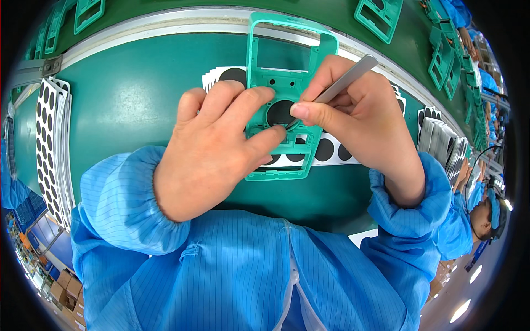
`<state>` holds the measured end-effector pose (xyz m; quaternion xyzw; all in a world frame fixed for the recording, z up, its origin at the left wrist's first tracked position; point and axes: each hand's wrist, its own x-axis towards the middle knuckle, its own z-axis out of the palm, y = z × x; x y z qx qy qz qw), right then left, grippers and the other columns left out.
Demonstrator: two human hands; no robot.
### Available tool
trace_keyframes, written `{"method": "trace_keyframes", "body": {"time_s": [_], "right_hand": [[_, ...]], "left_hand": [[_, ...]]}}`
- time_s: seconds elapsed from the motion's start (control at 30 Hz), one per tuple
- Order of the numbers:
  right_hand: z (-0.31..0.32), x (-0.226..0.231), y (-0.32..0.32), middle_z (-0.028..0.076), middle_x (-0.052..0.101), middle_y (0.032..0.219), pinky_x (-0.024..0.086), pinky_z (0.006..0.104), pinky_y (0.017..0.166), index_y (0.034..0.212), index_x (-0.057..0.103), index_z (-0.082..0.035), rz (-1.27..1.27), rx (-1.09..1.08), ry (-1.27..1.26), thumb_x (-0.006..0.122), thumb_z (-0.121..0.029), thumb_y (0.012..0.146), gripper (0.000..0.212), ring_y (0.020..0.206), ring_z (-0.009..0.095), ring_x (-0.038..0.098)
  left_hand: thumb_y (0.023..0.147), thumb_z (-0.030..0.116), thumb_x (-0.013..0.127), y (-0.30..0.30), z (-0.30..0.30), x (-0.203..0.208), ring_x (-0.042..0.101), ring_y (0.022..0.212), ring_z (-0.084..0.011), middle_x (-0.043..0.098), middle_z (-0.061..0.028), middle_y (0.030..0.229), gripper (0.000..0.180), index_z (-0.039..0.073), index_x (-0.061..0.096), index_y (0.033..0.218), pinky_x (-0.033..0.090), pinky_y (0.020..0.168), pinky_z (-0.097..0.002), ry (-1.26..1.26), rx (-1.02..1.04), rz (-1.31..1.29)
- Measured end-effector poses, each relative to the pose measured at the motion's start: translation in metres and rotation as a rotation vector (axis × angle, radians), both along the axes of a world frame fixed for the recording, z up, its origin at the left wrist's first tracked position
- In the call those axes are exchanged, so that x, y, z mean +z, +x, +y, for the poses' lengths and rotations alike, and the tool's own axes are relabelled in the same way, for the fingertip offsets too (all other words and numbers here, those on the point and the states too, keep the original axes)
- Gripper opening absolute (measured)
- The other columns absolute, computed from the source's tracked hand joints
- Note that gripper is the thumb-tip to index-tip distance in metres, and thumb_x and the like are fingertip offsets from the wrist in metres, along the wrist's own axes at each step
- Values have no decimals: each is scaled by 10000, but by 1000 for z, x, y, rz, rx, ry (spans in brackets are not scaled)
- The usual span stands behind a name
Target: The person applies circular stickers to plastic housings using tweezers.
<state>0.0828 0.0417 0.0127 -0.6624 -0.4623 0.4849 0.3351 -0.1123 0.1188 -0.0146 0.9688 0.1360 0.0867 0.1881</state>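
Note:
A light green plastic housing (287,81), an open frame with a round recess, lies before me on the green table. In its recess sits a black round pad (279,112). My left hand (212,140) holds the housing from the left, index fingertip on its edge and thumb tip at the pad's lower rim. Metal tweezers (353,76) are pinched in my right hand (361,113), their tip down by the pad's lower edge, close to my left thumb. Under the housing lies a white sheet of black round pads (324,150), partly hidden by the frame and my hands.
Stacked sheets of black pads (53,138) stand at the left edge, with another stack (439,143) at the right. Beyond a pale metal rail (165,25), more green housings (381,17) lie on a green surface. A person in blue (461,226) is at the right.

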Motion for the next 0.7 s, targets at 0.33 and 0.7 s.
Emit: {"method": "trace_keyframes", "body": {"time_s": [0.33,0.7], "right_hand": [[1,12,5,-2,561,704,396,178,523,804,580,-14,-162,32,147,720,-53,797,145,619,41,510],[17,12,10,-15,537,649,314,181,449,759,580,-16,-207,222,128,734,-72,770,164,560,13,454]], "left_hand": [[594,185,773,0,-3,0,456,1063,-254,494,-24,1235,442,232,675,1023,355,838,-389,48,-2,31],[564,135,785,1,-4,-1,457,1069,-258,488,-34,1245,506,225,676,1050,357,842,-392,13,-7,14]]}}
